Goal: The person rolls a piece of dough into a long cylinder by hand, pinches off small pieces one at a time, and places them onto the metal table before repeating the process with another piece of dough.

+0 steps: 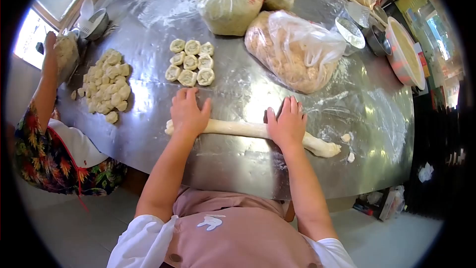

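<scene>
A long rope of pale dough [238,129] lies across the near part of the steel table [248,168]. My left hand [188,113] presses flat on the rope near its left end, fingers spread. My right hand [286,123] lies flat on it right of the middle. The rope's thicker right end [325,148] sticks out past my right hand. Two small dough scraps [347,139] lie beside that end.
Several shaped dough pieces [190,62] sit in rows behind my hands, with a heap of cut pieces [106,87] to the left. Two filled plastic bags [292,52] stand at the back. Bowls [404,52] crowd the right rim. A person in a floral top [47,144] works at the left edge.
</scene>
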Demonstrator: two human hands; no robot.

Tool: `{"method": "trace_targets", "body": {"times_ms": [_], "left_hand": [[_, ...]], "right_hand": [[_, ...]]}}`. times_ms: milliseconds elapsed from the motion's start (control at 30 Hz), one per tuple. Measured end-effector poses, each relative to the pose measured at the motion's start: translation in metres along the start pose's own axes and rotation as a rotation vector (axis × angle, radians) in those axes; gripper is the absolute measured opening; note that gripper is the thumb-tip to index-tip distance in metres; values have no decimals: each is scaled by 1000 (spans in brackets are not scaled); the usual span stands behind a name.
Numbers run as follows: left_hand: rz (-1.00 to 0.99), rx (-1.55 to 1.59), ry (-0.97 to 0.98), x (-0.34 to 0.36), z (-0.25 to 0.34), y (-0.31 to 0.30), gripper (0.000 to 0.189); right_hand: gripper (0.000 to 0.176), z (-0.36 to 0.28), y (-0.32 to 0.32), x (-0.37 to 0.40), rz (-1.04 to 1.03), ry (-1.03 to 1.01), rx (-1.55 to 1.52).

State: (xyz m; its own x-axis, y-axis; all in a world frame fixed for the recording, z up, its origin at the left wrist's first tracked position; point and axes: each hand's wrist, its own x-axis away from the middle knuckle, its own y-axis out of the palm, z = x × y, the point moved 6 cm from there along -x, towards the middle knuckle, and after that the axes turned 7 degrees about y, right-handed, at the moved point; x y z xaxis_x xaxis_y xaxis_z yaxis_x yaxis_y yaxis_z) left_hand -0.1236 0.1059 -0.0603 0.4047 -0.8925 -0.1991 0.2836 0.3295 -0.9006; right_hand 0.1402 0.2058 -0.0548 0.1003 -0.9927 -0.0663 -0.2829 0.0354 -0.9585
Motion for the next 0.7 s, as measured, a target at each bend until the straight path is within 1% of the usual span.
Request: {"method": "trace_targets", "body": {"times_ms": [33, 67, 100, 133, 167, 200, 233, 300, 367, 433, 500, 533, 600, 633, 667, 700], "left_hand": [[23, 4, 41, -2, -1, -4, 52], [-80, -56, 132, 12, 4, -4, 53], [-119, -24, 219, 29, 8, -12, 55], [-169, 10, 303, 52, 10, -17, 57], [-140, -29, 292, 80, 9, -24, 59], [-112, -71, 284, 108, 7, -31, 60], [-86, -114, 279, 122, 4, -34, 61], [-104, -167, 191, 113, -6, -33, 66], [-84, -199, 89, 91, -18, -31, 68], [1, -221, -38, 52, -37, -28, 69], [0, -221, -115, 22, -41, -31, 66], [-4, -218, -150, 16, -42, -33, 65], [-122, -120, 32, 21, -38, -27, 63], [-187, -73, 120, 31, -40, -25, 63], [-92, -129, 404, 50, -38, -28, 65], [-110, -103, 428, 59, -36, -32, 68]], "right_hand": [[62, -1, -2, 5, -34, -71, -2], [62, 2, -5, 23, -69, -144, 0], [63, 7, -7, 44, -111, -215, 5], [61, 15, -13, 70, -98, -242, -28], [60, 24, -18, 94, -87, -265, -62], [60, 34, -20, 111, -77, -238, -36], [60, 45, -21, 126, -66, -208, -10], [60, 54, -22, 127, -37, -170, 28], [60, 58, -20, 93, 15, -172, 51], [61, 62, -16, 45, 59, -56, 77], [61, 64, -17, 10, 75, 69, 106], [61, 67, -17, 7, 80, 38, 96], [60, 72, -17, 3, 84, -20, 81], [60, 70, -22, 18, 73, -156, 73], [61, 70, -33, 49, 55, -295, 65], [62, 67, -40, 74, 32, -439, 56]]}}
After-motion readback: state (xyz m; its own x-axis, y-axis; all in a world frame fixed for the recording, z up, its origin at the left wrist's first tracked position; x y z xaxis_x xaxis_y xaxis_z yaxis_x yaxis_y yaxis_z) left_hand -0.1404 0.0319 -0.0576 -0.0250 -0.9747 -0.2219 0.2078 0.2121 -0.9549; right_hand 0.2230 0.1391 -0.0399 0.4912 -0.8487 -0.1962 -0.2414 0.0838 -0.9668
